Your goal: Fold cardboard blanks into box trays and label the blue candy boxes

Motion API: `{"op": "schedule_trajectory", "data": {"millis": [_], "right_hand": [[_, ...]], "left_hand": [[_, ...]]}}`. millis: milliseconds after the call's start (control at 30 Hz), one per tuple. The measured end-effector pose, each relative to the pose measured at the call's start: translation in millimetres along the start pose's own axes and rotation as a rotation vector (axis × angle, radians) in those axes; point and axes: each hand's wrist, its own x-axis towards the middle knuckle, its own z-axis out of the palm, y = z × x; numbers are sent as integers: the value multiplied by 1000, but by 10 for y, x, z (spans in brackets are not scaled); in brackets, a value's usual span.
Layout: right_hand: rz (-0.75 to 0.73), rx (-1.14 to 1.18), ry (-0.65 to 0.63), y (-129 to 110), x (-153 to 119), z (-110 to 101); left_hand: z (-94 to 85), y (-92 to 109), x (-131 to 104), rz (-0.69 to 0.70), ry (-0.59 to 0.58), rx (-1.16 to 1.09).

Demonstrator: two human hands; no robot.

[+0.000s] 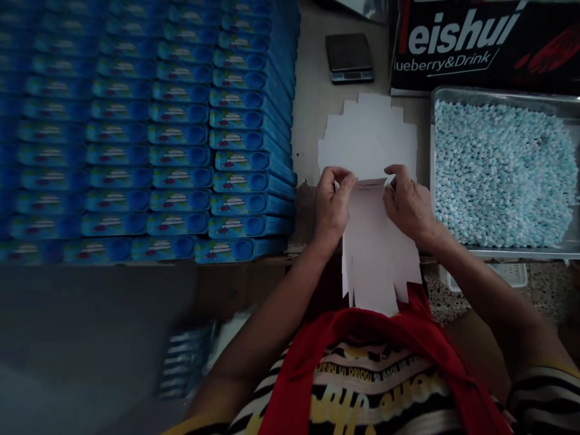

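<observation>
Overall, the light is dim, and the table (309,130) has a pale, marked top that ends at a front edge above a speckled floor (457,302). Packed rows of blue boxes (235,140) cover its left side, while on the right a metal tray (498,249) full of small pale-blue pieces (502,175) sits in front of a black carton (457,45). A small scale (348,54) lies near the carton, beyond a stack of white card sheets (371,136). Between boxes and tray, a white card piece (376,241) reaches over the table edge towards a red apron (299,368). The left hand (334,202) pinches its far left corner between thumb and fingers; the right hand (408,202), fingers curled, holds the far right corner, close beside the tray.
</observation>
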Motion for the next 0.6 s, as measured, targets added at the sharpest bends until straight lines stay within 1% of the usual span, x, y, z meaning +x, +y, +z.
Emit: {"op": "schedule_trajectory", "data": {"millis": [33,133,233,333,400,500,600], "right_hand": [[-17,-2,-16,-8,27,-47],[-52,-17,-89,-7,176,-198],[-83,-56,-238,44,389,-303],[-115,-110,-378,106,568,-334],[-127,-138,-399,120,630,-327],[-134,-218,-363,85,655,-304],[-182,-314,-335,30,675,-259]], "left_hand": [[-25,21,13,-25,-28,6],[-96,75,49,-82,-168,-12],[-146,99,101,-42,-268,75],[-186,96,181,33,-292,261],[-209,85,235,71,-305,350],[-219,75,309,141,-330,438],[-177,91,402,194,-353,537]]}}
